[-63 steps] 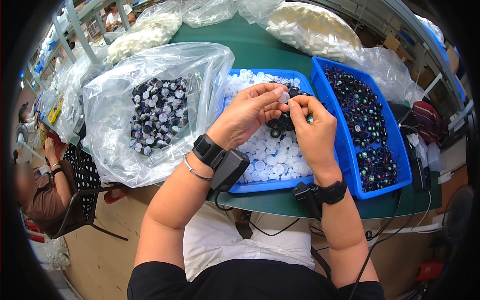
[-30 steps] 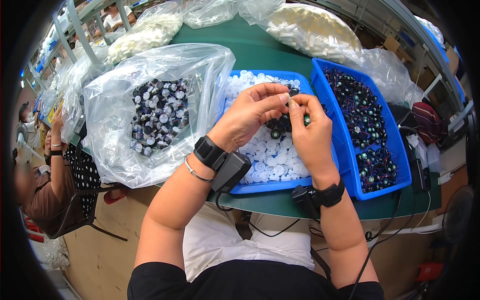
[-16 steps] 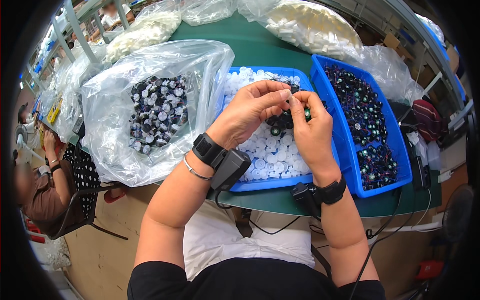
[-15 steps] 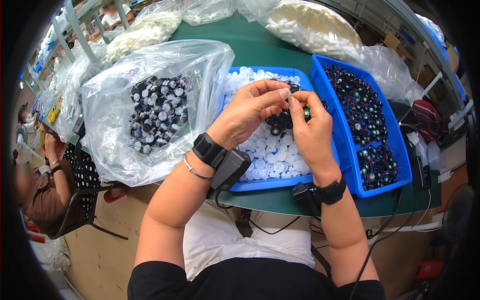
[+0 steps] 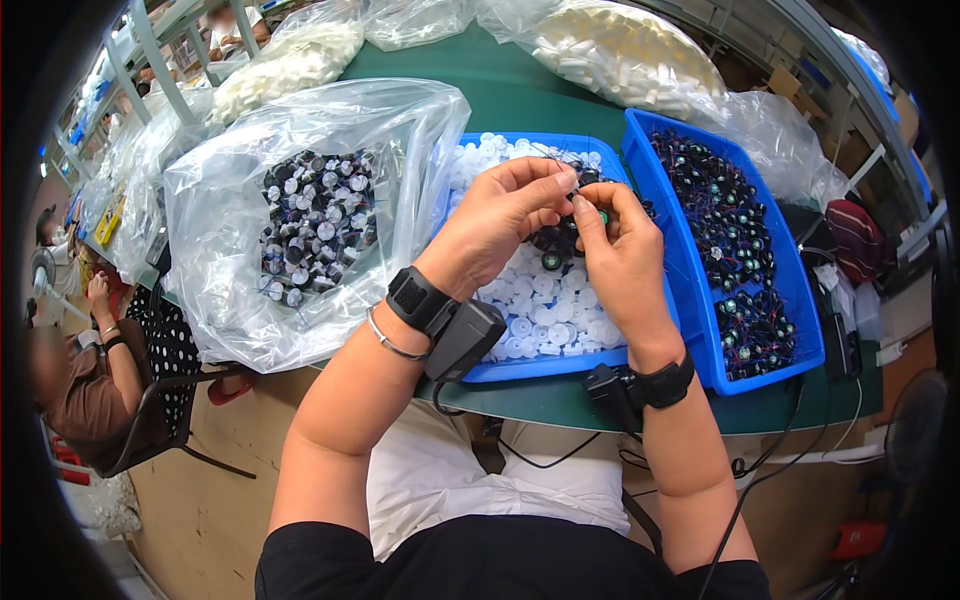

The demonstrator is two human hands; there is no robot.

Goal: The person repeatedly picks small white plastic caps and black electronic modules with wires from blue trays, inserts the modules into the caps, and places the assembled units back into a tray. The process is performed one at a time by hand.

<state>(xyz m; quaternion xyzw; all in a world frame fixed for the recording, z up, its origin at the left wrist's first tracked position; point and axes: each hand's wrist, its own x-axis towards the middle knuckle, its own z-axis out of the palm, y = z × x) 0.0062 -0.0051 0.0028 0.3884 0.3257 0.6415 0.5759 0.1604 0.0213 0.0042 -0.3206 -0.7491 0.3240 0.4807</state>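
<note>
Head: wht discs [image 5: 545,315] undr L grip [image 5: 495,222]

a black top [image 5: 510,560], white trousers [image 5: 480,490] and black wristbands [image 5: 414,303] are worn (silver bangle [image 5: 389,341] too).

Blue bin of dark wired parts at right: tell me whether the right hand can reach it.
Probably yes: the blue bin lies right of the right hand, open on top and uncovered; only its side wall stands between.

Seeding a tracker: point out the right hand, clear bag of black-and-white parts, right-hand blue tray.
Right hand [image 5: 628,255]: head view, middle of the hand.
Clear bag [image 5: 213,235]: head view, left wall.
Right-hand blue tray [image 5: 697,300]: head view, left wall.
</note>
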